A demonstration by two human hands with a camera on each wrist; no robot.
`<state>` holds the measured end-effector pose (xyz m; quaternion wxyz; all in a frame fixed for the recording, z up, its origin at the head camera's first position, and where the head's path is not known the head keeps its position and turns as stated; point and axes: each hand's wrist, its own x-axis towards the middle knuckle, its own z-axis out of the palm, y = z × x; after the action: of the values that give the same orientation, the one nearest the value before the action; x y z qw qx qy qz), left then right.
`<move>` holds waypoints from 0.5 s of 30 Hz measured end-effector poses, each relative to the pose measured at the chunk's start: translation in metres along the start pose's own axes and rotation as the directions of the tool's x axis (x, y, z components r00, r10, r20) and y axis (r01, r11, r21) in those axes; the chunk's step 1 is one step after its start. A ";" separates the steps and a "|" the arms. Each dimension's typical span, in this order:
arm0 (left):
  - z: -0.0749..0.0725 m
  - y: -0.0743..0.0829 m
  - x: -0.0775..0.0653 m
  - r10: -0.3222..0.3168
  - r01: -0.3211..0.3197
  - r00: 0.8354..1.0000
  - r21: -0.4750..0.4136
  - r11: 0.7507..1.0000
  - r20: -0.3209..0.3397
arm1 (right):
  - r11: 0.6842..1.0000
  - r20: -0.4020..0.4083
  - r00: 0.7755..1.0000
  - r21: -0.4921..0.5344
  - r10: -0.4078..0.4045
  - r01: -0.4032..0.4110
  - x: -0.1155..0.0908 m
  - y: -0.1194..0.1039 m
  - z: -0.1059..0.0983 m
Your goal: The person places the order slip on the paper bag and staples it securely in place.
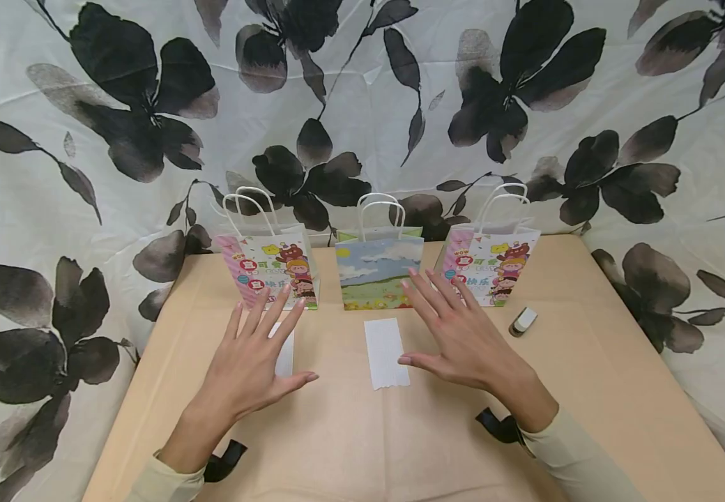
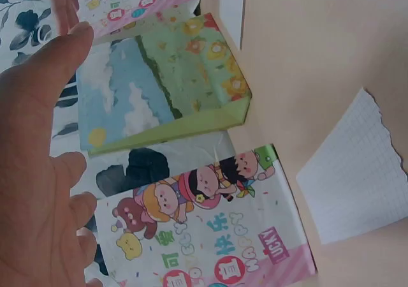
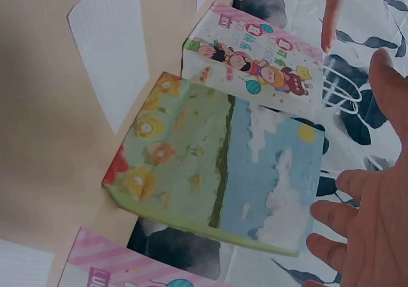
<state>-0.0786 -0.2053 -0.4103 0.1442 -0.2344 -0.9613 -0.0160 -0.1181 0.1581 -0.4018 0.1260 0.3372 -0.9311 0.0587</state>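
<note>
Three paper gift bags with white handles stand in a row at the back of the table. The left bag [image 1: 270,268] and the right bag [image 1: 488,268] carry pink and white cartoon prints; the middle bag [image 1: 380,273] shows a painted meadow and sky. My left hand [image 1: 249,362], fingers spread and holding nothing, is held in front of the left bag and partly covers a white paper slip [image 1: 285,355]. My right hand [image 1: 459,338] is likewise spread, its fingertips overlapping the middle and right bags in the head view. By its thumb lies another white paper slip [image 1: 386,353] with a torn edge.
A small white and dark object [image 1: 523,321] lies on the table right of the right hand. The beige tabletop [image 1: 350,446] spreads toward me. Behind the bags hangs a white cloth [image 1: 369,104] with black flowers. Black straps [image 1: 226,460] sit at both wrists.
</note>
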 end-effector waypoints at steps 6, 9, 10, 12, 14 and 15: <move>0.000 -0.012 -0.005 0.028 -0.028 0.999 0.008 1.000 -0.019 | 0.995 -0.022 1.000 0.101 -0.023 0.025 0.011 -0.002 0.003; 0.001 -0.020 -0.007 0.060 -0.060 0.996 -0.005 0.998 -0.065 | 0.981 -0.040 0.999 0.189 -0.032 0.039 0.019 -0.003 0.003; 0.001 -0.023 -0.008 0.069 -0.071 0.994 -0.015 0.997 -0.085 | 0.976 -0.051 0.998 0.214 -0.033 0.043 0.022 -0.004 0.003; 0.002 -0.028 -0.009 0.076 -0.082 0.989 -0.044 0.996 -0.126 | 0.962 -0.072 0.997 0.269 -0.030 0.048 0.027 -0.005 0.003; 0.004 -0.034 -0.011 0.065 -0.079 0.985 -0.083 0.993 -0.157 | 0.947 -0.097 0.995 0.318 -0.017 0.048 0.033 -0.007 0.003; 0.005 -0.036 -0.012 0.054 -0.072 0.984 -0.105 0.992 -0.171 | 0.938 -0.107 0.994 0.344 -0.007 0.044 0.035 -0.008 0.003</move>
<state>-0.0862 -0.2423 -0.4176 0.2117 -0.2703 -0.9354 -0.0844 -0.1393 0.1301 -0.3950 0.1138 0.3628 -0.8939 0.2373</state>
